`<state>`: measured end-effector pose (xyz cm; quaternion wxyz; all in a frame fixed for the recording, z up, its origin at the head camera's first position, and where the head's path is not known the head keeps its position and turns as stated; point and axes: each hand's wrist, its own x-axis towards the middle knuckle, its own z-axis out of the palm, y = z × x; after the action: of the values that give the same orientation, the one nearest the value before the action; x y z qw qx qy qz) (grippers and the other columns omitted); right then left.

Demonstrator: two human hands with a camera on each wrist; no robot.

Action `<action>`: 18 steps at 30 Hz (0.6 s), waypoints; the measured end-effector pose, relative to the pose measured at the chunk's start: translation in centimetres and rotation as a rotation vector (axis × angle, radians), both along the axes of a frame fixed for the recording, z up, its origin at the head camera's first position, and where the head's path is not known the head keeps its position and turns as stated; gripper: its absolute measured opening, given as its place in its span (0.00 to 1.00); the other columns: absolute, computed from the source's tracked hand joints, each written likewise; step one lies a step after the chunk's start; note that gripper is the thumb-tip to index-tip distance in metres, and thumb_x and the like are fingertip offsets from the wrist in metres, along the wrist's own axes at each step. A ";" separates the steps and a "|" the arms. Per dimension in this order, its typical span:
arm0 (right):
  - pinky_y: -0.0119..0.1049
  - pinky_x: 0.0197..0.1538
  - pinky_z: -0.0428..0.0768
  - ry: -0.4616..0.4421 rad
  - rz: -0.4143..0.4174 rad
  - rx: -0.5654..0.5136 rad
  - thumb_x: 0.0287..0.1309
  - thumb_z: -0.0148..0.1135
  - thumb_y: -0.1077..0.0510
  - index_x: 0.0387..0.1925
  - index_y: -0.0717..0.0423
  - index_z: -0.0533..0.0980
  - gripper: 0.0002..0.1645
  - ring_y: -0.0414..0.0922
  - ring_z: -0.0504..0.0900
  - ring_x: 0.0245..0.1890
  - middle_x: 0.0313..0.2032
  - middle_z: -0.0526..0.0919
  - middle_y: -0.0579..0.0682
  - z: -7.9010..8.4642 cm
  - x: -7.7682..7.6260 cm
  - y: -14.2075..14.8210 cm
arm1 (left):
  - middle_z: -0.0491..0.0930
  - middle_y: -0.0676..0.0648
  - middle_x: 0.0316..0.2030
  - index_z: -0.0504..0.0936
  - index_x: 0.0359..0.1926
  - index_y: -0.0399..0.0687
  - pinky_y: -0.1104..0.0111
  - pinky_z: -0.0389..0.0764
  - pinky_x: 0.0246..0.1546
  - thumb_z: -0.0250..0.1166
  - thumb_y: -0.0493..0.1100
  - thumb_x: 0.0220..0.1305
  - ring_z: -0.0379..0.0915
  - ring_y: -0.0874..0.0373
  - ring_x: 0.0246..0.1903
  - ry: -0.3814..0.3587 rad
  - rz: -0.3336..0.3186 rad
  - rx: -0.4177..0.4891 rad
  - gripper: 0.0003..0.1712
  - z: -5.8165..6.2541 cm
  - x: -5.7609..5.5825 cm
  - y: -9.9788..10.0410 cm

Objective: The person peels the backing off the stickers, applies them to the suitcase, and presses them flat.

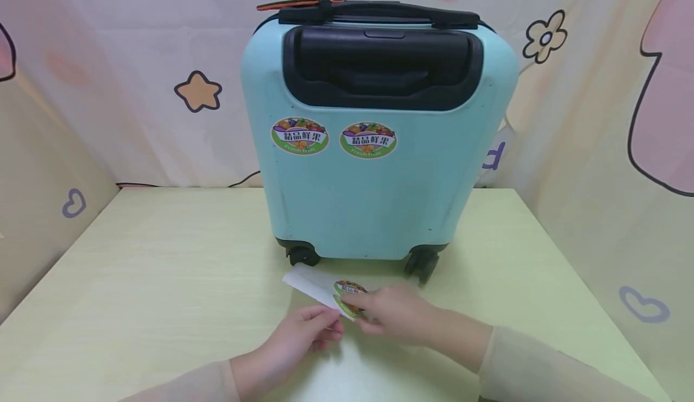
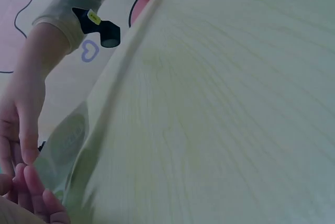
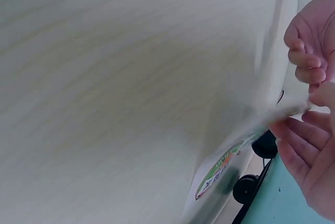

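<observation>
A white sticker sheet [image 1: 308, 280] with oval fruit stickers [image 1: 351, 287] is held just above the table in front of the suitcase. My right hand [image 1: 403, 313] grips its right end, thumb over the printed ovals and fingers underneath. At the sheet's near edge, my left hand [image 1: 305, 332] pinches with thumb and forefinger, its other fingers curled below. The right wrist view shows the sheet [image 3: 209, 182] nearly edge-on beside the right fingers. Behind stands an upright light-blue suitcase [image 1: 368, 203], bearing two matching stickers side by side on its upper front.
The suitcase rests on black wheels [image 1: 303, 255] on a pale wood-grain table [image 1: 162, 269]. A black carry handle [image 1: 379, 10] with an orange-edged tag [image 1: 298, 4] tops it. Patterned cloth [image 1: 135, 88] hangs behind and along both sides.
</observation>
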<state>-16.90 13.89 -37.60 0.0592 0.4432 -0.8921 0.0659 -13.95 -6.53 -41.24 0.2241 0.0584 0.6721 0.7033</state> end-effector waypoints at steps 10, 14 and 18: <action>0.28 0.39 0.76 -0.020 -0.039 -0.221 0.54 0.65 0.51 0.43 0.51 0.80 0.15 0.36 0.80 0.38 0.45 0.81 0.42 -0.3 0.2 -0.7 | 0.80 0.53 0.26 0.81 0.38 0.33 0.69 0.74 0.34 0.60 0.43 0.63 0.74 0.62 0.29 0.028 0.112 -0.002 0.14 0.0 0.0 0.2; 0.23 0.34 0.73 -0.009 -0.046 -0.315 0.53 0.67 0.52 0.33 0.49 0.81 0.07 0.34 0.78 0.34 0.40 0.80 0.40 -0.2 0.5 -1.1 | 0.80 0.53 0.26 0.82 0.37 0.36 0.69 0.73 0.35 0.61 0.43 0.61 0.73 0.63 0.28 0.018 0.133 0.007 0.12 0.2 0.1 0.5; 0.26 0.38 0.75 -0.048 -0.075 -0.357 0.53 0.67 0.53 0.30 0.49 0.81 0.05 0.36 0.78 0.37 0.37 0.79 0.39 0.1 0.8 -1.5 | 0.80 0.54 0.25 0.81 0.38 0.33 0.70 0.72 0.34 0.60 0.41 0.61 0.72 0.63 0.28 0.020 0.162 0.023 0.12 0.3 0.2 0.7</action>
<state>-16.13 12.43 -37.51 0.1179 0.3904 -0.8833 0.2315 -13.78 -5.79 -40.97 0.1589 0.0136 0.6686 0.7263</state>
